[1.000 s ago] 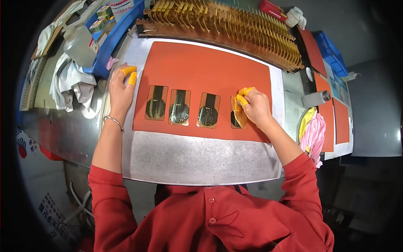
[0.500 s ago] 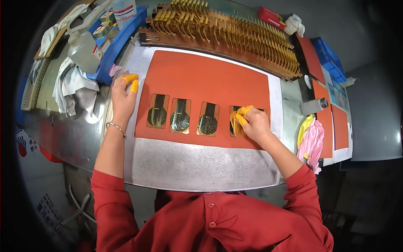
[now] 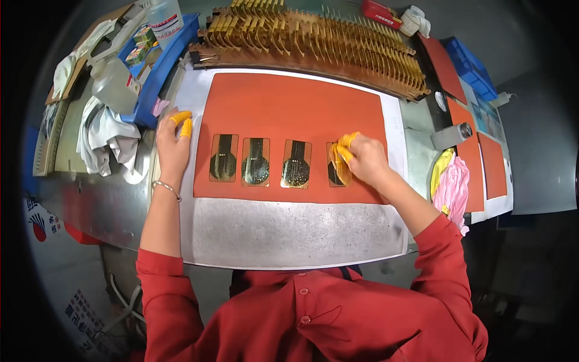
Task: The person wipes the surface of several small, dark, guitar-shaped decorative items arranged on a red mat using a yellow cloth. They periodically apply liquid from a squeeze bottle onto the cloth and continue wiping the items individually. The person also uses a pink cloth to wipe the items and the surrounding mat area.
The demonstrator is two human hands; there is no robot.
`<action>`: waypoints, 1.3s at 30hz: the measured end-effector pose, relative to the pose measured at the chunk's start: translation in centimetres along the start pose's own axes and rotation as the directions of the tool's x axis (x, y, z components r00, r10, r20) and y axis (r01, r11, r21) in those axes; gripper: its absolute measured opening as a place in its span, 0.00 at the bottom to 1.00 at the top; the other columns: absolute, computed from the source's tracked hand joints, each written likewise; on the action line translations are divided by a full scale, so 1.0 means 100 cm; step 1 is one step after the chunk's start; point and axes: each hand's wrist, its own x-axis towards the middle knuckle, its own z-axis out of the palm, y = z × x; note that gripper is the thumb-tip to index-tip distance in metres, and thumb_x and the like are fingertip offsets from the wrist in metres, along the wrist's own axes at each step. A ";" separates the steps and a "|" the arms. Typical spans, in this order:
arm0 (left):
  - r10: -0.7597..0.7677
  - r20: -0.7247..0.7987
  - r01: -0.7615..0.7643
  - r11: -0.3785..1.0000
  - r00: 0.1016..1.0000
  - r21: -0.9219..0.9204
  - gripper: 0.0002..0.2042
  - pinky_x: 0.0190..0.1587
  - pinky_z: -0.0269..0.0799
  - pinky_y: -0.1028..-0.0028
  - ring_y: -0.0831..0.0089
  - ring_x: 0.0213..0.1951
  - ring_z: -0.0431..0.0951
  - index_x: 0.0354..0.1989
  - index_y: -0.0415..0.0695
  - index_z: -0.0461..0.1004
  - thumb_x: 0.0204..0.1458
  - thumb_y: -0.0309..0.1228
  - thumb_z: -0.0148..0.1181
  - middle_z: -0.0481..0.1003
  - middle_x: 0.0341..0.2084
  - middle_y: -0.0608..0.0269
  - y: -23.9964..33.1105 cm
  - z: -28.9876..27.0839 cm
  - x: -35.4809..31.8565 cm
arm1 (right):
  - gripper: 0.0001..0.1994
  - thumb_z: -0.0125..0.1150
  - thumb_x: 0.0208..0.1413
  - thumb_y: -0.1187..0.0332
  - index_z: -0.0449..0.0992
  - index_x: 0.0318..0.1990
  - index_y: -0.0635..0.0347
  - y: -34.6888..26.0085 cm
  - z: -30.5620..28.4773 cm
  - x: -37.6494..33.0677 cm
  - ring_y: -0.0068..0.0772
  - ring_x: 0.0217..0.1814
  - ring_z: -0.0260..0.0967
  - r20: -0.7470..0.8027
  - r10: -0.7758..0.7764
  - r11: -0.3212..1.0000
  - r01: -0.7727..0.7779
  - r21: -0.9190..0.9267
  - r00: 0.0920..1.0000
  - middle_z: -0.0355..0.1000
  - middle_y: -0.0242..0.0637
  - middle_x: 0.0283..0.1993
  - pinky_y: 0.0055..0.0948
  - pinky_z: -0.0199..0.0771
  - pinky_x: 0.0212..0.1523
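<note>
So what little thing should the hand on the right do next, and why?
Probably press the rightmost amber strip flat onto the orange mat and let go. The right hand rests on it with yellow-capped fingertips, while the three other strips already lie flat in a row. The left hand seems only to steady the mat's edge, so it can stay put.

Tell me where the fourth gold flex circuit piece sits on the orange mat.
In the head view, the fourth gold flex circuit piece lies at the right end of the row on the orange mat, under the right hand's fingertips.
</note>
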 end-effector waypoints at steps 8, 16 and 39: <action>0.025 0.021 -0.025 1.000 0.999 0.001 0.09 0.53 0.61 0.67 0.58 0.51 0.67 0.36 0.41 0.75 0.46 0.23 0.54 0.71 0.44 0.51 -0.002 0.003 0.003 | 0.04 0.55 0.47 0.70 0.73 0.27 0.59 0.006 -0.002 0.004 0.48 0.26 0.68 -0.041 -0.010 0.998 0.013 0.057 0.999 0.70 0.43 0.26 0.41 0.69 0.27; 0.021 0.008 -0.021 1.000 1.000 0.019 0.08 0.52 0.62 0.67 0.58 0.51 0.67 0.36 0.41 0.75 0.46 0.23 0.54 0.71 0.43 0.53 0.003 0.003 0.001 | 0.04 0.55 0.47 0.70 0.74 0.28 0.59 0.011 -0.002 0.007 0.47 0.27 0.69 -0.035 0.000 1.000 0.000 0.012 0.999 0.70 0.44 0.26 0.41 0.69 0.27; 0.078 0.029 -0.081 0.992 0.997 0.102 0.09 0.54 0.58 0.67 0.58 0.50 0.67 0.38 0.43 0.75 0.47 0.26 0.54 0.71 0.44 0.52 -0.005 0.004 0.006 | 0.05 0.58 0.43 0.70 0.73 0.26 0.61 0.001 -0.008 -0.040 0.45 0.26 0.67 0.143 -0.299 0.952 0.284 0.116 0.944 0.68 0.42 0.24 0.39 0.68 0.25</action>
